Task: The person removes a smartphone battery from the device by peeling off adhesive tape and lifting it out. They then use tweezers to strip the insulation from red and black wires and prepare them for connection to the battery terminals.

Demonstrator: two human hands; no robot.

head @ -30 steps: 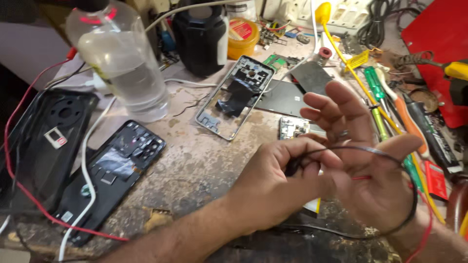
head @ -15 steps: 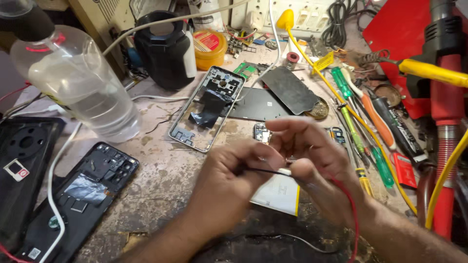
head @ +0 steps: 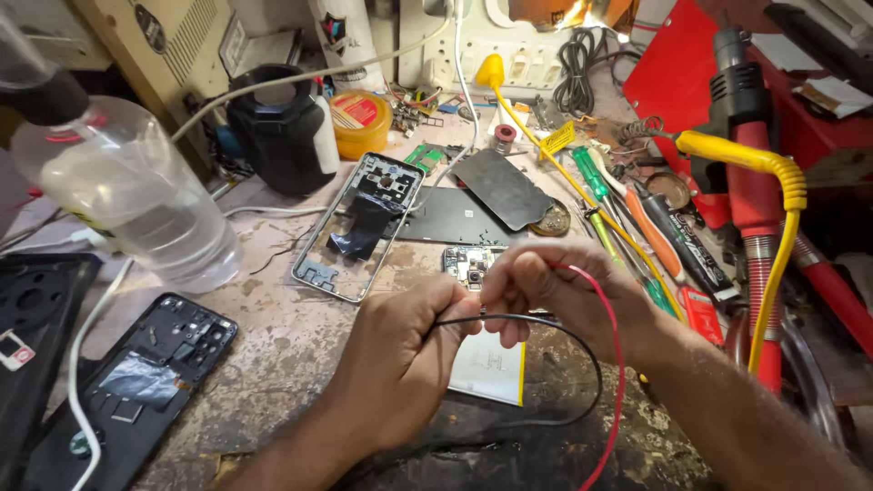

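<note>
Pinching black wire (head: 509,318), both hands (head: 496,314); phone frame (head: 359,227), bottle (head: 136,195) beyond.

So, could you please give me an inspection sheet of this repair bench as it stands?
Surface: worn, stained bench top.
Job's things: black wire pinched between both hands; red wire loops from the right hand.
Clutter: phone frame, phone back shell, clear bottle, screwdrivers, yellow tin.
Grippers: left hand and right hand both closed on the black wire.
Cables: white cable, yellow hose.
Surroundings: switch panel, red case.
</note>
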